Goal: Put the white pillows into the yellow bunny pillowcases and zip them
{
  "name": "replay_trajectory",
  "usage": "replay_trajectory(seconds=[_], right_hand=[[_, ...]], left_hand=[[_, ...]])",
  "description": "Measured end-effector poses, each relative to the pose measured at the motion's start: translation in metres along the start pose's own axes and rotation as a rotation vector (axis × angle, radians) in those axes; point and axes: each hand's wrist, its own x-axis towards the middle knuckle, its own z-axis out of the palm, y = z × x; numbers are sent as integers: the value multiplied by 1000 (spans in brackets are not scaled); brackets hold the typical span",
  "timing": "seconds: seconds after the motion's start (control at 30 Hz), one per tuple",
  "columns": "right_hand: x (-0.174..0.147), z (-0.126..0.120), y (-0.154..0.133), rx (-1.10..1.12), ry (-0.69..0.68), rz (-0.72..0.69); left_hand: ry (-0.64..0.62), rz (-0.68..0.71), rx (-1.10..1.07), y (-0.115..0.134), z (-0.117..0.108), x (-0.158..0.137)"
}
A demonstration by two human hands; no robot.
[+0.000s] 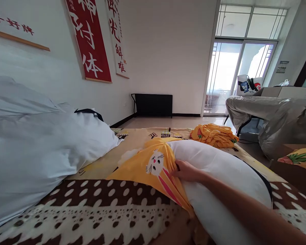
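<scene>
The right hand is pinching the edge of a yellow cloth cover with a white bunny face and pink ears. Its fingers are curling in and clamping on the cloth, maybe so the edge is not slipping. The left hand is showing as a dark blur by the cover's low corner; I cannot tell if its fingers are apart or together.

The cover is sitting over one end of a fat, curved white cushion, and the rest of the cushion is poking out bare. The cushion is lying on a brown and cream patterned cloth, which is probably taking its weight, so the hands are minding the cover. A big, puffy white bundle is resting at the left. A crumpled yellow cloth heap is lying behind the cushion, out of the hands' way.
</scene>
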Motion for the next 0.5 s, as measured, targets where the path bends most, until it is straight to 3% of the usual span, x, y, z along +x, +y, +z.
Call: replay_trajectory(seconds=[0.13, 0.2, 0.3, 0.4, 0.43, 0.5], right_hand=[[4, 19, -2, 518, -105, 53], [-4, 24, -1, 805, -196, 18], [-16, 29, 0, 1046, -291, 45], [-22, 41, -3, 1082, -375, 93], [-25, 46, -4, 1048, -389, 103], [-31, 56, -5, 931, -363, 128]], left_hand=[[-152, -47, -8, -12, -44, -7], [-96, -181, -111, -21, -82, -7], [267, -423, -337, -27, -149, -1], [726, -303, -588, -24, -207, 11], [794, -253, -630, -22, -220, 17], [811, -203, -651, -18, -233, 33]])
